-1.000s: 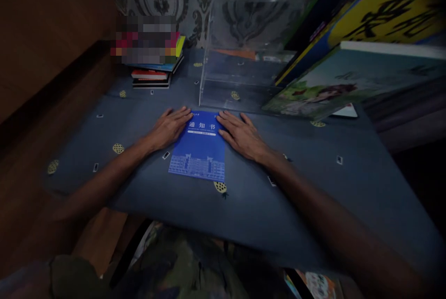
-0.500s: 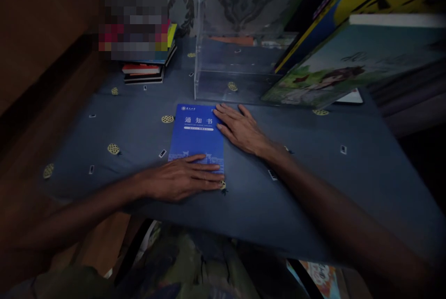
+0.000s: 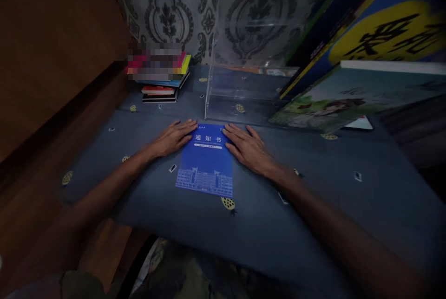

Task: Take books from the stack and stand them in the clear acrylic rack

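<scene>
Steady the booklet (image 3: 205, 163), flat on the table (image 3: 265, 229) at twelve o'clock, with light, even pressure, left hand (image 3: 174, 138) at its eleven and right hand (image 3: 249, 150) at its one, both outstretched, clasping nothing.

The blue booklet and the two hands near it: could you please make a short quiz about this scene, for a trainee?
1. Multiple choice: How do the two hands lie?
A) closed into fists
B) flat, with fingers extended
C) crossed over each other

2. True or false: Both hands lie at the lower edge of the booklet.

3. Fill in: In the picture, the stack of books is to the ____ of the clear stand.

Key:
1. B
2. False; the left hand and the right hand are at the upper corners of the blue booklet.
3. left
</scene>
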### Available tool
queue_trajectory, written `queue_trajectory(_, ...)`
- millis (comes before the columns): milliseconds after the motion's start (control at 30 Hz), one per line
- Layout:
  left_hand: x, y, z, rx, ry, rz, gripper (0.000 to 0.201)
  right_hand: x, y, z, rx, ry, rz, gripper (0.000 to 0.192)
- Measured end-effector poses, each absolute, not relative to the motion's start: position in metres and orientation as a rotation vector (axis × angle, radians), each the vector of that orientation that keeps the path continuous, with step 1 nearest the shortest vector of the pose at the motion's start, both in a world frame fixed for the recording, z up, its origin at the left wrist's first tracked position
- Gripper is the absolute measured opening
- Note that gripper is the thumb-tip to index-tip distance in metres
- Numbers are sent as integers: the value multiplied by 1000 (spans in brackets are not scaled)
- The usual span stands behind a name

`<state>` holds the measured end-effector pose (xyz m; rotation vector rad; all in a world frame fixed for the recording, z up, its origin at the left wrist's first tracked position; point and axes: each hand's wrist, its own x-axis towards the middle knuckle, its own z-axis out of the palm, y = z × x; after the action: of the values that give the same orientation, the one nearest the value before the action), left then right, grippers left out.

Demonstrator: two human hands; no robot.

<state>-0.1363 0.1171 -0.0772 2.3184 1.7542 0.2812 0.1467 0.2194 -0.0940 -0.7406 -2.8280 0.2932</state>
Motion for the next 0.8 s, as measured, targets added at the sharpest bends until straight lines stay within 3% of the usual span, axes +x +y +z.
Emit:
queue_trajectory(300,-89,4,-57,2427,1481,276,51,147,219,-96,-722,-2816,265,51)
queue_trajectory(433,-72,-21,-40,2382,1361,274,43,146,218,-94,-732,-2812,282,50)
queue_trajectory(600,-86,33,-29,2189,1497,394,38,147,197,-86,-811,-2802,288,50)
queue_trajectory(800,-119,132,-47,2155,2044,284,60,159,151,-84,-837,-2767,260,61)
